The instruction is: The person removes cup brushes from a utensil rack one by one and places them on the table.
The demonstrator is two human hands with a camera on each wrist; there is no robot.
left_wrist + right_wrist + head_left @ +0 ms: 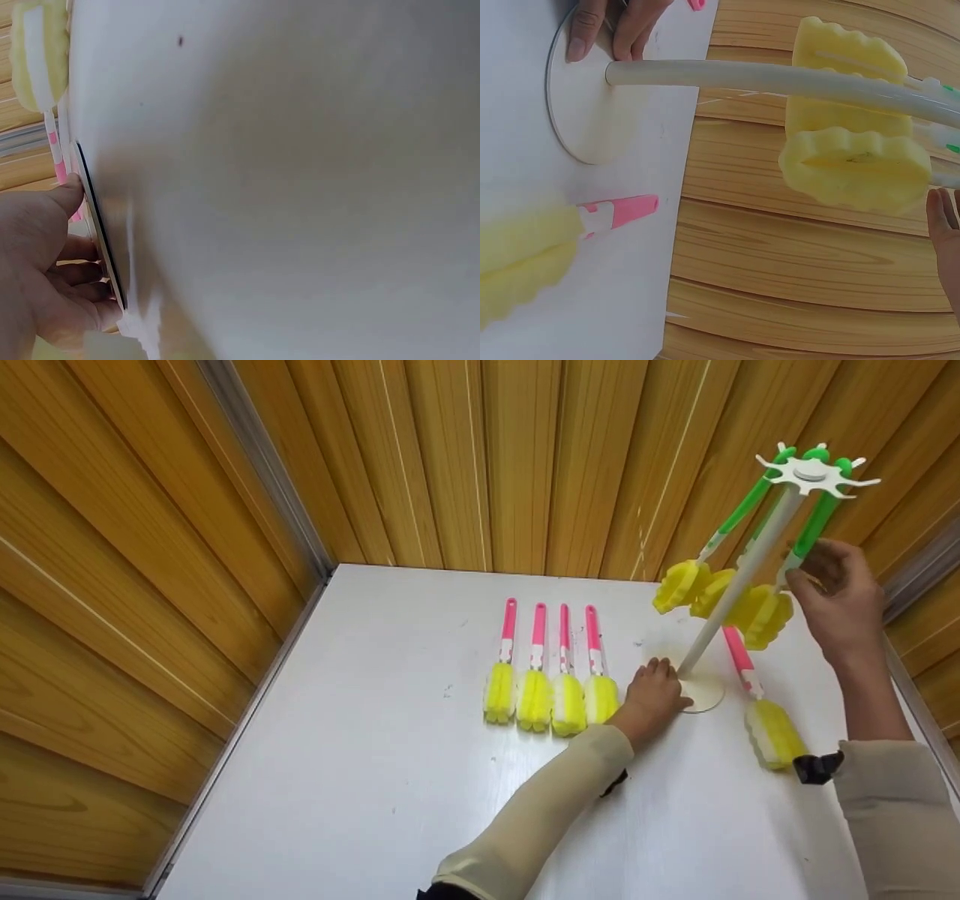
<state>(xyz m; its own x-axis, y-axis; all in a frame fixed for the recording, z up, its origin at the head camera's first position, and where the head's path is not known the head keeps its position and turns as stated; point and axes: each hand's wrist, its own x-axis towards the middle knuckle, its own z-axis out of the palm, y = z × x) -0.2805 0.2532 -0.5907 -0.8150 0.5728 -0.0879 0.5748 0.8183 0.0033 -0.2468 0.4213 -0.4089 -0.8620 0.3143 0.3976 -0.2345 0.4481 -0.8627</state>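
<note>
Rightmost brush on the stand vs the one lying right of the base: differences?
Colour: the stand brush has a green handle; the table brush, a pink one.
Pose: the stand brush hangs from the top of the white stand; the table brush lies on the table.
Contact: the right hand is at the stand brush; no hand is on the table brush.
Shared: yellow ribbed heads.

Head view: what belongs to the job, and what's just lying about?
Apparently in the job:
stand, left hand on its base
three green-handled brushes hanging from it, right hand at one

Lying about, seemingly:
row of four pink-handled brushes
another pink-handled brush, apart
</note>
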